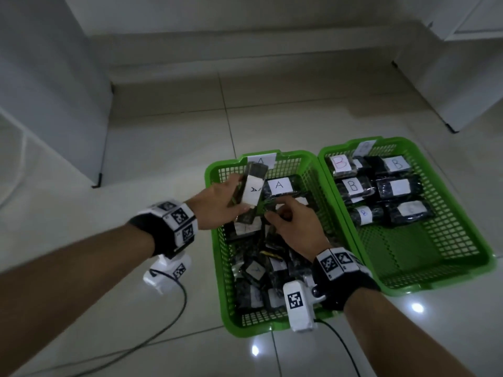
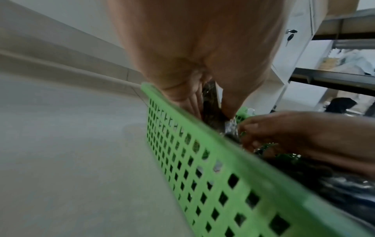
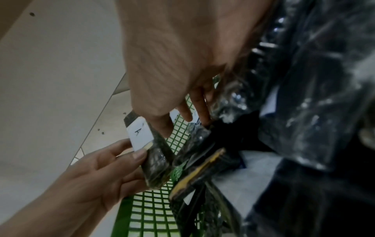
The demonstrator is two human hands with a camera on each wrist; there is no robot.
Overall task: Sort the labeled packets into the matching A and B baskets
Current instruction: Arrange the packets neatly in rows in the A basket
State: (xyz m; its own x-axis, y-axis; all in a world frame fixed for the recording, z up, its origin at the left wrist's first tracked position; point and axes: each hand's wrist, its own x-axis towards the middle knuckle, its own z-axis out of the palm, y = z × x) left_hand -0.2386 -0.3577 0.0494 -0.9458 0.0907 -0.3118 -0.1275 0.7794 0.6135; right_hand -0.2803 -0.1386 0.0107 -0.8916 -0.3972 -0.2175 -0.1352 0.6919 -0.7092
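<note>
Your left hand (image 1: 217, 202) grips an A packet (image 1: 251, 193) over the A basket (image 1: 217, 257), which holds jumbled packets. Your right hand (image 1: 296, 227) reaches in; its grasp is unclear. The B basket (image 1: 446, 257) holds six packets.

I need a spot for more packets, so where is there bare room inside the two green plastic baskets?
Right green mesh basket: its near half is bare mesh, bordered by the black B-labelled packets filling the far half. Left green basket: crowded with a loose pile of black packets, both hands working above it; only a thin bare strip along its near wall.
</note>
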